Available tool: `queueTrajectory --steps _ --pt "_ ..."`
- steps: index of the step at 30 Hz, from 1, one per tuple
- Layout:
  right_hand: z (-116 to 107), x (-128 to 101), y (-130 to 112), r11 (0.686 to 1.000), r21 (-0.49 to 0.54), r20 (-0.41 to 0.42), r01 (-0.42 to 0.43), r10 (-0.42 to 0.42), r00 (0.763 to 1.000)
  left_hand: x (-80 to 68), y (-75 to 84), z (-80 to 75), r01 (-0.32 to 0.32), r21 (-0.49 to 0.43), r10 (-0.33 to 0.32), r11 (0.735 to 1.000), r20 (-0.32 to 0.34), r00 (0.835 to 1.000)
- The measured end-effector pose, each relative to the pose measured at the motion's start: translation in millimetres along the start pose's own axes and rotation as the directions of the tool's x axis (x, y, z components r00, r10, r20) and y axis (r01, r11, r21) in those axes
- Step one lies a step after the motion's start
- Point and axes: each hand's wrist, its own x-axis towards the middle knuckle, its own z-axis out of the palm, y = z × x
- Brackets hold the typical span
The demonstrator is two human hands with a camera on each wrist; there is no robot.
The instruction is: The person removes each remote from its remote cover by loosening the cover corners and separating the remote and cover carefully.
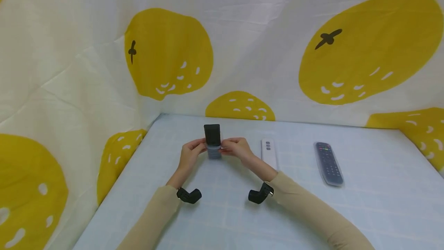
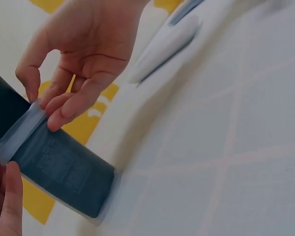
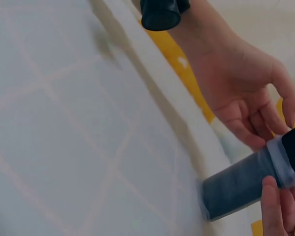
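A black remote control [image 1: 212, 134] stands upright at the far middle of the table, its lower part inside a translucent sleeve [image 1: 214, 152]. Printed text shows faintly through the sleeve in the left wrist view. The sleeve's rim [image 2: 24, 129] forms a whitish band around the remote. My left hand [image 1: 190, 154] pinches this rim on the left side. On the opposite side my right hand [image 1: 240, 149] pinches it between thumb and fingers. The lower end of the covered remote is at the table surface; whether it touches cannot be told.
Right of my hands lies a white remote [image 1: 268, 151], partly hidden behind my right forearm. Further right is a dark grey remote [image 1: 328, 164] in a clear cover. A white curtain with yellow fruit prints [image 1: 243, 49] borders the table [image 1: 222, 219] at the back and left.
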Motion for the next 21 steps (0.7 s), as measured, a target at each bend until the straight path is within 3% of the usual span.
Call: queueTrajectory --steps 5,10,16,21 --pt "-3.1 1.3 -0.9 0.999 0.028 0.089 -0.025 0.022 0.996 1.0 -3.2 -4.8 -0.041 0.127 0.042 0.991 -0.007 0.999" --pt "-4.3 3.6 3.5 1.000 0.027 0.165 0.000 -0.004 0.986 2.3 -6.1 -7.1 -0.046 0.136 0.050 0.990 -0.033 0.998" --pt "-3.0 7.6 8.0 0.995 -0.052 0.145 0.085 -0.077 0.986 5.9 -7.7 -5.0 -0.038 0.095 0.046 0.995 -0.082 0.996" --pt "0.9 6.6 5.9 0.985 -0.106 0.051 0.133 -0.128 0.990 7.5 -4.9 1.5 -0.008 0.048 0.012 0.999 -0.101 0.995"
